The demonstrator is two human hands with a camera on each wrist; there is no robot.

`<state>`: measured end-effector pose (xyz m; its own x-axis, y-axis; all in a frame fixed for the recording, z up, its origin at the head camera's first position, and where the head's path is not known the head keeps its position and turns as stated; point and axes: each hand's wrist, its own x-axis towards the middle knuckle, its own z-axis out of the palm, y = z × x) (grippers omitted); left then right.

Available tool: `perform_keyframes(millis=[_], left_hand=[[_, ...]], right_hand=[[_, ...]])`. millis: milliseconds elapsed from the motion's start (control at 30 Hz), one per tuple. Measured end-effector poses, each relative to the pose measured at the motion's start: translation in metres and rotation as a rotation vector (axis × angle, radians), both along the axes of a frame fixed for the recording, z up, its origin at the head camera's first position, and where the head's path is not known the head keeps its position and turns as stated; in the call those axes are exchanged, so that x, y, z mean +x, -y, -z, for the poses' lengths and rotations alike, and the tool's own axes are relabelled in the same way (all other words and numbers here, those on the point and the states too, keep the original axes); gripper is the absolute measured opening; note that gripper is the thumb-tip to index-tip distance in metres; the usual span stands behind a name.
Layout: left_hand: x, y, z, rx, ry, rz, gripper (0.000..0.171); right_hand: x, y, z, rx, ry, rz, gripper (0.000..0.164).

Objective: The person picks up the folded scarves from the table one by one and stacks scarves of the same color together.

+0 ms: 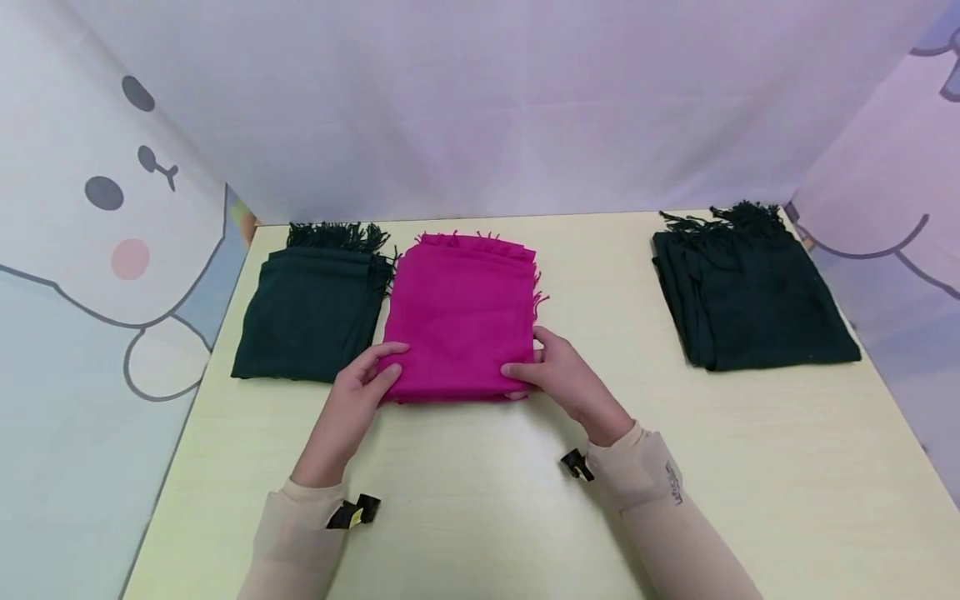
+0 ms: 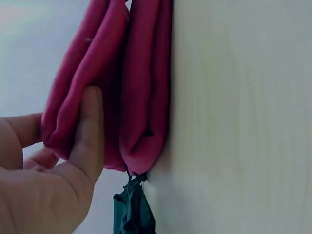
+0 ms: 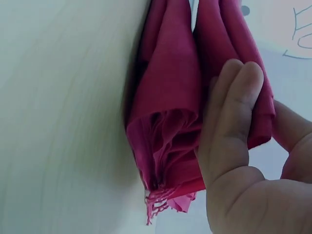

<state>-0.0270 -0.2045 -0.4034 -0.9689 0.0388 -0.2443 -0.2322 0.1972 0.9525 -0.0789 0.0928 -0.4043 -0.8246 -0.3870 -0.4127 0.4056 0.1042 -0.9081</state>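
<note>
a pale yellow-green table (image 1: 480, 517) is seen, with three folded scarves laid directly on it. a magenta scarf (image 1: 461, 312) is placed near the middle, its fringe turned toward 12 o'clock. a dark green scarf (image 1: 311, 312) is set just beside it at 9 o'clock, the edges touching or nearly so. another dark green scarf (image 1: 750, 292) is laid well apart at 3 o'clock, fringe also toward 12 o'clock.

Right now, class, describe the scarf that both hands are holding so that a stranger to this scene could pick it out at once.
On the pale yellow table lie three folded scarves. The one meant is the magenta scarf, just left of the middle, with the left hand and the right hand gripping its near corners. Its neighbours, the green scarf on its left and the one far right, are dark green and untouched.
</note>
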Motion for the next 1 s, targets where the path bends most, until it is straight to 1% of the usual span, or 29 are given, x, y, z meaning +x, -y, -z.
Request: perform_keyframes(millis=[100,167,233,333,433,500,567,633,733,800,867,1000], left_hand=[[0.002,0.002,-0.002,-0.069,-0.007,0.034,0.032],[0.003,0.003,-0.003,-0.126,-0.011,0.069,0.033],[0.005,0.005,-0.004,-0.184,-0.01,0.107,0.035],[0.009,0.007,-0.007,-0.275,0.002,0.148,0.037],[0.012,0.006,-0.009,-0.366,-0.002,0.167,0.039],[0.013,0.006,-0.009,-0.43,-0.033,0.163,0.037],[0.013,0.005,-0.008,-0.48,-0.078,0.152,0.035],[0.013,0.005,-0.008,-0.507,-0.116,0.144,0.034],[0.012,0.002,-0.007,-0.517,-0.132,0.172,0.037],[0.011,0.0,-0.006,-0.529,-0.123,0.205,0.041],[0.012,-0.002,-0.006,-0.549,-0.107,0.231,0.044],[0.012,-0.007,-0.006,-0.574,-0.079,0.245,0.047]], right_hand=[[0.001,-0.002,-0.001,0.076,-0.026,-0.022,0.052],[0.001,-0.004,-0.001,0.127,-0.047,-0.03,0.049],[0.001,-0.005,-0.002,0.176,-0.068,-0.029,0.045],[0.002,-0.009,-0.002,0.233,-0.095,-0.023,0.044],[0.002,-0.012,-0.001,0.241,-0.1,0.001,0.045],[0.002,-0.013,0.0,0.223,-0.098,0.02,0.048],[0.002,-0.012,0.0,0.21,-0.109,0.024,0.054],[0.003,-0.01,0.0,0.219,-0.139,0.003,0.064],[0.007,-0.007,-0.002,0.277,-0.2,-0.06,0.074],[0.009,-0.004,-0.004,0.312,-0.229,-0.104,0.072],[0.01,-0.003,-0.006,0.345,-0.251,-0.137,0.067],[0.011,-0.002,-0.007,0.41,-0.292,-0.173,0.059]])
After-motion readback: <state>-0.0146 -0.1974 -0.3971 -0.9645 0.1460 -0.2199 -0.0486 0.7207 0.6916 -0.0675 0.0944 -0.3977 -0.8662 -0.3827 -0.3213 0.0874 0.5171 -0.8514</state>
